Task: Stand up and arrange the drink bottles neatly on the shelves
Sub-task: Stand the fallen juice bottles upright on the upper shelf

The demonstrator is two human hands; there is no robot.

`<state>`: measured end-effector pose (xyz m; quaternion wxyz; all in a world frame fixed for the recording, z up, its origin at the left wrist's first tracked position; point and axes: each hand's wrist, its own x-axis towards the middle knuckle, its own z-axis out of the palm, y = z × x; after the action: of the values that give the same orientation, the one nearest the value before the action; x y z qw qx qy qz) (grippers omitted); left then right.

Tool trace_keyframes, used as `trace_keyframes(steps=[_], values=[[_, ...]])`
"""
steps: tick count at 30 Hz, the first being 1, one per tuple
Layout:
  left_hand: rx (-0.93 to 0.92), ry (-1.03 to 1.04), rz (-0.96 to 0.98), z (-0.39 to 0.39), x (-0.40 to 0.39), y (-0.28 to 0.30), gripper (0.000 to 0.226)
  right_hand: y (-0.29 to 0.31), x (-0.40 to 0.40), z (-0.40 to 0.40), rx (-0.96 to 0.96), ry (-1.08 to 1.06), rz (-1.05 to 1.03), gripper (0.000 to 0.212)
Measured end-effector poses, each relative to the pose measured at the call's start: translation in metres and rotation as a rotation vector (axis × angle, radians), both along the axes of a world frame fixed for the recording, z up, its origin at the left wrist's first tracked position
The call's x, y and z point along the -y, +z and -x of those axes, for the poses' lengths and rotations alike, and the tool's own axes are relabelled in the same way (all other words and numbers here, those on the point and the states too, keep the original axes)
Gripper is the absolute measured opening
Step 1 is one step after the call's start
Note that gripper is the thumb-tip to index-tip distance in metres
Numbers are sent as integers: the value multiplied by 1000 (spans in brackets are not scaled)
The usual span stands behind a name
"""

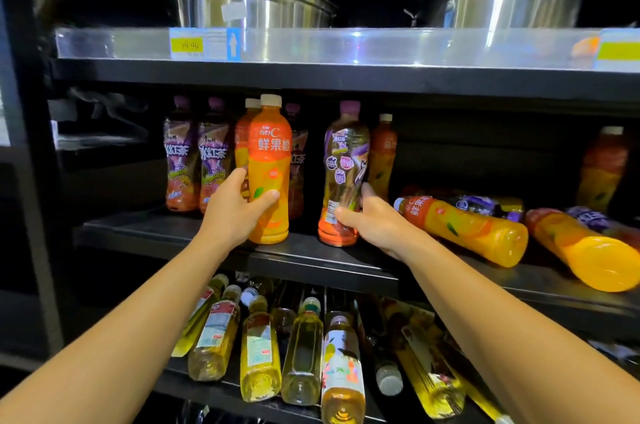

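On the middle shelf (207, 233), the left hand (231, 205) gripped the upright orange juice bottle (269, 174) and the right hand (374, 219) the purple-capped tea bottle (343, 181), fingers curled round each; both probably wanted sliding back, labels forward, beside the standing row.

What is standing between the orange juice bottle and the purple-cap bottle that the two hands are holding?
Head view: only bare shelf in front; behind the gap, a purple-cap bottle.
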<state>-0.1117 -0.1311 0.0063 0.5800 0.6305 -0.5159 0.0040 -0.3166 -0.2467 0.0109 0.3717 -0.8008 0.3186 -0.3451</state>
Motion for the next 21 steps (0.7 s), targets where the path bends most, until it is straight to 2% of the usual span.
trace_keyframes(steps=[7,10,12,15,18,21], values=[[27,143,-87,-6,-1,6,65,8,-15,-30,-179,-25,136,68],[184,247,128,12,-19,0,61,11,-23,-7,-177,-71,285,79],[216,199,267,39,-33,-7,53,15,-29,26,-93,-142,357,70],[234,66,337,86,-32,-11,43,25,-30,91,-62,-274,503,44],[238,-61,275,137,-1,-5,40,35,-16,156,-176,-486,623,38],[272,-142,144,183,49,-1,44,41,5,215,-376,-653,584,42]])
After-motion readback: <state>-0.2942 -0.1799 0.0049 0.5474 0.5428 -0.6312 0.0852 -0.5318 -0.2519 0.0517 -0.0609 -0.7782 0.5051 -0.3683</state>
